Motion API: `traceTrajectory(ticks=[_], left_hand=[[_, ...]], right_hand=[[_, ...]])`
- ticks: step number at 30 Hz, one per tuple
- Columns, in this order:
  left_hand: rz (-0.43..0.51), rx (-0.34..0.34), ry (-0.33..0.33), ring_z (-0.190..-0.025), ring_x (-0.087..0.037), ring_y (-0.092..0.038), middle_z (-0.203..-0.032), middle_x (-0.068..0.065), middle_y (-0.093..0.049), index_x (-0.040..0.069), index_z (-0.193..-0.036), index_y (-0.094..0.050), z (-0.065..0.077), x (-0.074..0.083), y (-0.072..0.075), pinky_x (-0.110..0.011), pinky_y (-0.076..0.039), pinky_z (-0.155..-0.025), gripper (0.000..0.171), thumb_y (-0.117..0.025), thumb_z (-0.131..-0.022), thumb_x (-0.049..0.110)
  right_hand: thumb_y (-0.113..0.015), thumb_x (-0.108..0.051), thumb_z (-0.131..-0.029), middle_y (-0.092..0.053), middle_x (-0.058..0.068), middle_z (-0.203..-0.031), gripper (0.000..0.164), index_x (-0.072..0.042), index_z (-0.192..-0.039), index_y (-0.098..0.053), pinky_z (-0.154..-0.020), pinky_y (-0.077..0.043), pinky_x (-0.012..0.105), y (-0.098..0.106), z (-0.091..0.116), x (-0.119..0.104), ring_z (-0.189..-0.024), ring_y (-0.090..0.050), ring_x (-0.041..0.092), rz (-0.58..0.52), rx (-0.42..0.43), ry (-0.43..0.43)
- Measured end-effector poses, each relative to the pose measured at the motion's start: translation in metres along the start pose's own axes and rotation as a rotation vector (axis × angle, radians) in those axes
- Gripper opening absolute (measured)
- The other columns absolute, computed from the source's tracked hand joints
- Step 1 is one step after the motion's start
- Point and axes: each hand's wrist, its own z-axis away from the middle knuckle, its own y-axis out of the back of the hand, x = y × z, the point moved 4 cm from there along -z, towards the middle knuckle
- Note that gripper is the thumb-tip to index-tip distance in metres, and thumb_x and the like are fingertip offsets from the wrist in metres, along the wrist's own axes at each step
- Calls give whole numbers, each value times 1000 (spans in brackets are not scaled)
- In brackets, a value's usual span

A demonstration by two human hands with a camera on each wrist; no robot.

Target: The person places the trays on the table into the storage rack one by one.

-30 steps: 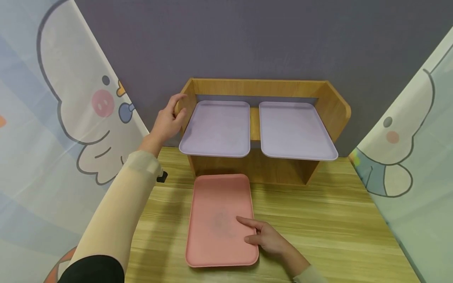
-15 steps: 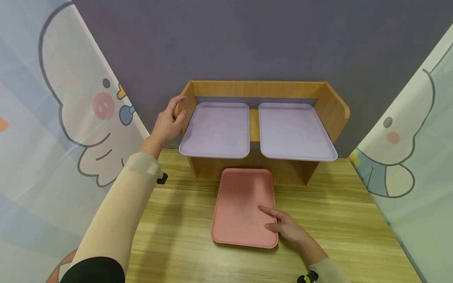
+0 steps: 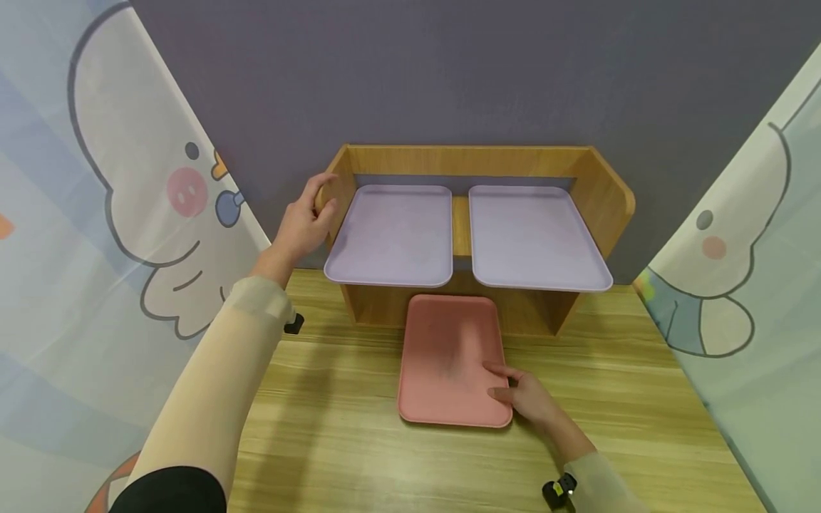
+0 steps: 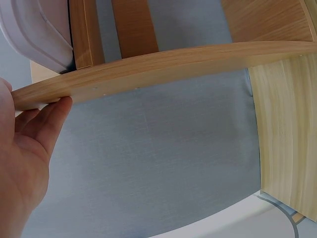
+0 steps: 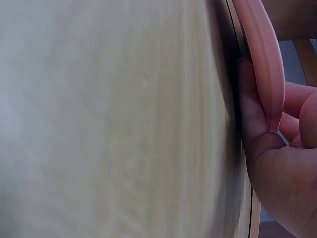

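Observation:
My right hand [image 3: 535, 402] pinches the near right edge of a pink rectangular tray [image 3: 442, 392]. In the right wrist view the rim of the pink tray [image 5: 267, 59] lies between the thumb and fingers. The tray's far end overlaps the lower opening of a small wooden shelf [image 3: 471, 160]; how far inside it lies, I cannot tell. My left hand [image 3: 301, 224] grips the front edge of the shelf's left side panel. Seen from the left wrist, its fingers press against the panel's outer face [image 4: 138, 74].
Two pale purple trays, a left one [image 3: 394, 235] and a right one [image 3: 535, 239], lie side by side on the shelf's upper level, their front edges jutting out. A grey partition [image 3: 468, 71] stands behind. Cartoon-printed cloths hang left and right of the wood-grain table [image 3: 346, 463].
My right hand has moved the pink tray rightward and then away from me, so its far end comes in front of the shelf's lower opening. The left hand keeps its place.

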Motion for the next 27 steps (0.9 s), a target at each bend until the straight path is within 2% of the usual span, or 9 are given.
traceTrajectory(ticks=[4, 8, 11, 13, 16, 17, 20, 25, 27], left_hand=[[-4, 2, -1, -75, -30, -62, -79, -11, -57, 37, -162, -43, 0, 0, 0, -36, -49, -61, 49, -51, -114, 35], [-6, -3, 1, -74, -30, -61, -80, -12, -57, 38, -162, -42, 0, 1, 0, -36, -48, -60, 49, -51, -114, 36], [-5, -6, 2, -75, -31, -62, -83, -13, -59, 37, -162, -42, 0, 1, -1, -36, -49, -60, 49, -51, -114, 36], [-5, -5, 3, -75, -31, -63, -83, -15, -60, 37, -162, -42, 0, 1, 0, -36, -49, -60, 49, -50, -114, 36], [-4, -2, 2, -74, -31, -63, -82, -14, -59, 37, -162, -42, 1, 0, 0, -36, -49, -59, 49, -50, -114, 37], [-4, -1, 1, -73, -31, -63, -81, -14, -59, 37, -162, -42, 0, 0, 0, -35, -49, -59, 49, -50, -114, 37], [-2, -1, 0, -71, -30, -64, -80, -13, -59, 37, -162, -42, 0, 0, 0, -34, -49, -58, 49, -50, -114, 37], [-5, -3, 3, -73, -31, -64, -82, -14, -60, 37, -163, -42, 0, 1, 0, -34, -49, -58, 50, -50, -114, 37], [-6, -2, 4, -74, -31, -64, -82, -14, -60, 37, -163, -42, 0, 1, 0, -34, -49, -59, 50, -50, -114, 37]], right_hand=[[-80, -14, -99, -54, 30, -160, 58, 1, -153, -62, -91, -54, 24, 7, -8, 2, -149, -50, 40, 25, 67, -35], [-80, -17, -99, -57, 31, -156, 60, 2, -153, -61, -99, -55, 34, 15, -18, 4, -146, -53, 44, 59, 114, -74], [-81, -17, -98, -61, 31, -153, 60, 4, -150, -62, -104, -55, 40, 20, -26, 3, -143, -56, 45, 97, 137, -67], [-81, -16, -97, -63, 30, -150, 59, 6, -148, -63, -103, -55, 40, 24, -32, 2, -141, -59, 45, 128, 149, -50], [-80, -11, -95, -66, 30, -146, 56, 7, -146, -65, -94, -56, 33, 29, -40, -1, -131, -65, 38, 154, 167, -32], [-79, -10, -96, -66, 30, -146, 56, 6, -148, -64, -88, -56, 32, 30, -43, -1, -121, -67, 35, 142, 162, -40], [-75, -6, -97, -63, 31, -148, 56, 4, -151, -62, -82, -53, 29, 32, -49, -3, -108, -65, 28, 95, 149, -48], [-74, -7, -98, -66, 29, -147, 57, 1, -153, -62, -83, -53, 27, 36, -58, -7, -122, -65, 32, 114, 136, -32], [-74, -4, -96, -70, 27, -142, 57, 1, -152, -62, -82, -53, 26, 36, -61, -8, -116, -67, 30, 102, 134, -33]])
